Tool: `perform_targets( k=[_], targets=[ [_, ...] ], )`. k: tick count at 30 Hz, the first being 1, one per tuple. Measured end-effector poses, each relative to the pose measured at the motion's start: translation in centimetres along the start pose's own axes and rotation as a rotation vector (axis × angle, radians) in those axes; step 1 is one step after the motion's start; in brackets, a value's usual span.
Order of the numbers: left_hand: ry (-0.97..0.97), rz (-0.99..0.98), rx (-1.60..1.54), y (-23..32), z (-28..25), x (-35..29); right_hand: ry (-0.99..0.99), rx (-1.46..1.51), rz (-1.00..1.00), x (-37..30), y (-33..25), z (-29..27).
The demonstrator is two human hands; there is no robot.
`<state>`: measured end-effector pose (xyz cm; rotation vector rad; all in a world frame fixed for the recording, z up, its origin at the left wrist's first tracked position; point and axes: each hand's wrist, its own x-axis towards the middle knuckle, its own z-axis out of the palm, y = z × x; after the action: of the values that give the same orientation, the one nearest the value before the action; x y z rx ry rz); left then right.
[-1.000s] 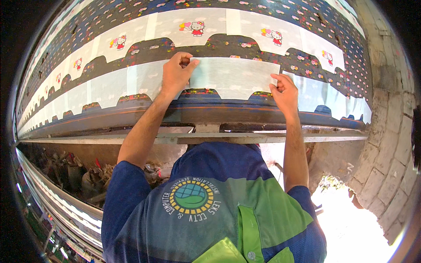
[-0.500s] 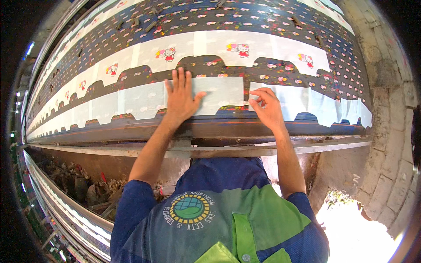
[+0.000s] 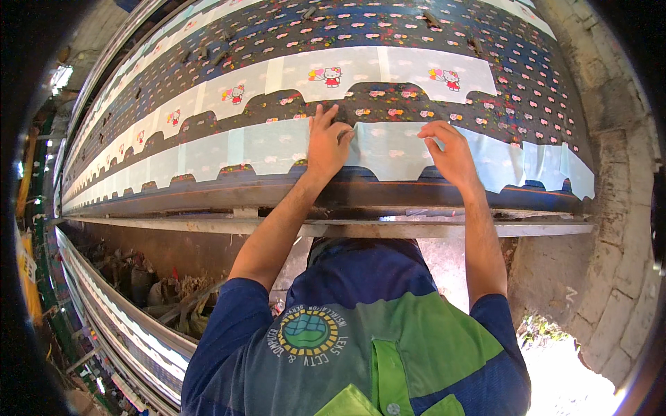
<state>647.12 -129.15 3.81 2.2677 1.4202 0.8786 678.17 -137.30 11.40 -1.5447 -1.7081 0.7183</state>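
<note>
A pale blue-white cut fabric piece (image 3: 392,149) lies across the near edge of a long dark printing table, with trapezoid notches along its lower side. At its upper left corner my left hand (image 3: 327,145) has thumb and forefinger pinched together on the edge, the other fingers stretched over the dark surface. My right hand (image 3: 451,154) is bent at the upper right of the same piece, with thumb and curled forefinger closed at its edge. Right of that hand, another pale fabric piece (image 3: 499,159) lies rippled and partly lifted.
Behind, a row of white fabric pieces (image 3: 291,76) carries printed cartoon cats with balloons. The dark table surface (image 3: 513,83) has small repeated prints, with small dark blocks (image 3: 433,19) farther back. A metal rail (image 3: 333,229) runs along the front. A brick ledge (image 3: 610,180) borders the right.
My left hand has gone from lying flat to pinching at a corner farther right along the row. A fabric piece now spans between both hands. The view has shifted to the right.
</note>
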Motion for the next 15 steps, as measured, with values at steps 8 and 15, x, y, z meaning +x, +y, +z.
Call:
perform_targets(
  k=[8,15],
  targets=[
    [0.149,0.166,-0.244,8.9,-5.4,0.4,-0.173,-0.236,-0.228,2.1,3.9,-0.1],
    [0.308,-0.192,-0.450,6.6,-10.9,1.6,0.008,0.125,-0.150,3.6,4.5,-1.5]
  ],
)
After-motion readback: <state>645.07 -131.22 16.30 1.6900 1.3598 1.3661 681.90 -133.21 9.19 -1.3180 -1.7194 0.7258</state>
